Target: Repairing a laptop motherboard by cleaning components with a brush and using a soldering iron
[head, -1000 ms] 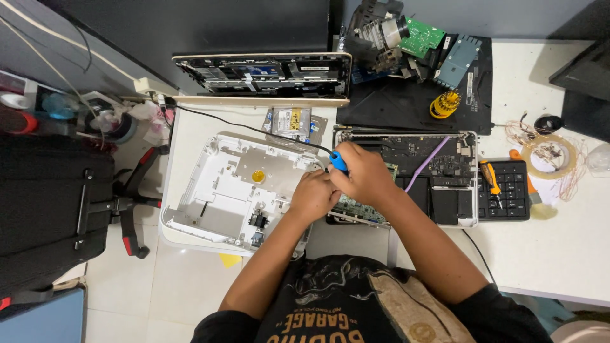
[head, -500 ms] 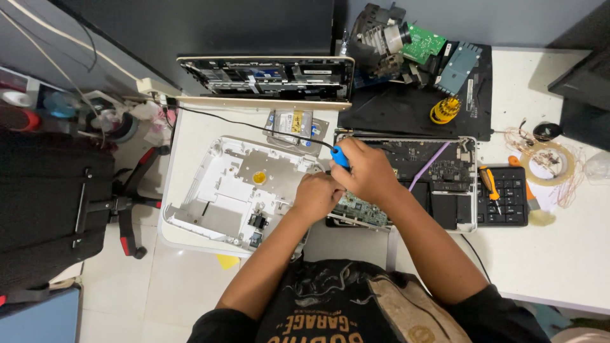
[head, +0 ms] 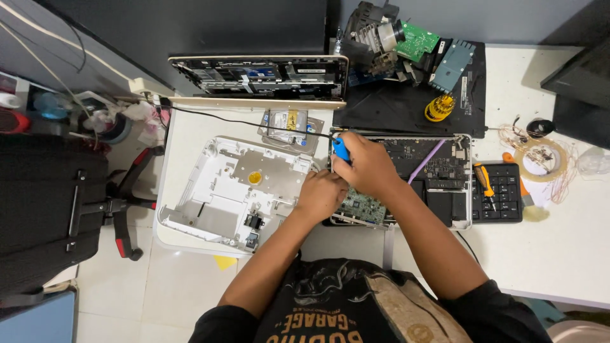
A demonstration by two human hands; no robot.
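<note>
My right hand point(head: 367, 166) grips a screwdriver with a blue handle point(head: 340, 149), held upright over the left part of an opened laptop base point(head: 438, 174) with dark boards inside. My left hand point(head: 321, 195) rests just below it, fingers curled at the edge of a green circuit board point(head: 361, 207); whether it holds anything small I cannot tell. To the left lies a white plastic chassis point(head: 216, 197) with a grey metal plate and a yellow spot.
A hard drive point(head: 287, 124) lies behind the chassis. Another opened laptop point(head: 260, 76) stands at the back. A black mat point(head: 406, 108) carries parts and a yellow bit holder point(head: 439, 108). A small black keypad point(head: 499, 192) with an orange-handled tool sits right. A black chair point(head: 57, 209) stands left.
Both hands stay at the same spot on the laptop base; the screwdriver remains upright. Only the camera view shifts slightly.
</note>
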